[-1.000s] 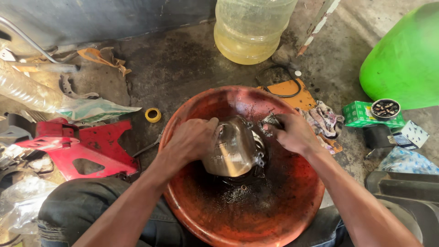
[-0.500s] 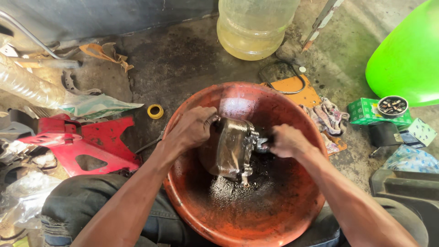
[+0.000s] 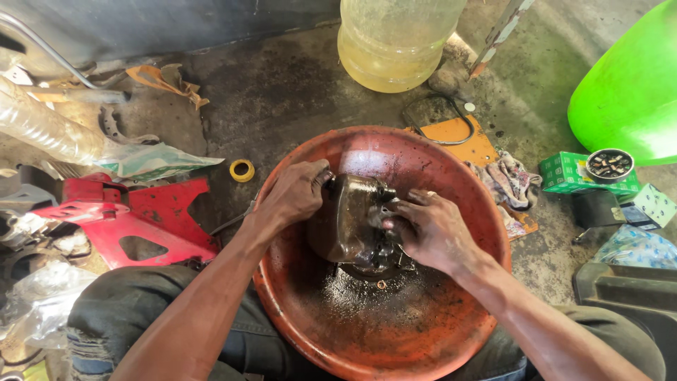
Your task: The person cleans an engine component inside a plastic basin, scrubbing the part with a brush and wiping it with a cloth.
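A greasy metal engine part (image 3: 349,219) stands on edge inside a large orange-red basin (image 3: 451,331) between my knees. My left hand (image 3: 296,192) grips the part's upper left side. My right hand (image 3: 430,231) lies spread against its right face, fingers pressed into the dark recesses there; I cannot see whether it holds anything small. Dark oily liquid pools at the basin's bottom under the part.
A big clear jug of yellowish liquid (image 3: 398,39) stands behind the basin. Red metal brackets (image 3: 134,219) and a yellow tape ring (image 3: 242,170) lie left. Right: orange board (image 3: 458,137), rag (image 3: 506,182), green box with a tin of small parts (image 3: 608,164), green container (image 3: 631,85).
The engine part has been turned from lying tilted to standing on edge. My right hand moved from its upper right corner down onto its right face.
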